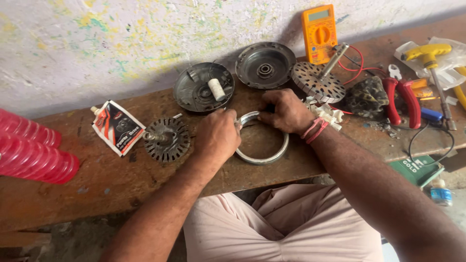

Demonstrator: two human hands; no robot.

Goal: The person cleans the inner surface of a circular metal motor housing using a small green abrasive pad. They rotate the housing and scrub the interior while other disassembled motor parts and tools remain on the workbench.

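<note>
A shiny metal ring lies flat on the wooden bench in front of me. My left hand grips the ring's left rim, fingers curled over it. My right hand pinches the ring's far rim from above; red threads circle that wrist. Whether a small tool sits between the fingers is hidden.
Two round metal motor covers lean at the wall, one holding a white spool. Slotted stator cores, an orange multimeter, red pliers, a yellow-handled tool, a paste pouch and red ribbed plastic surround them.
</note>
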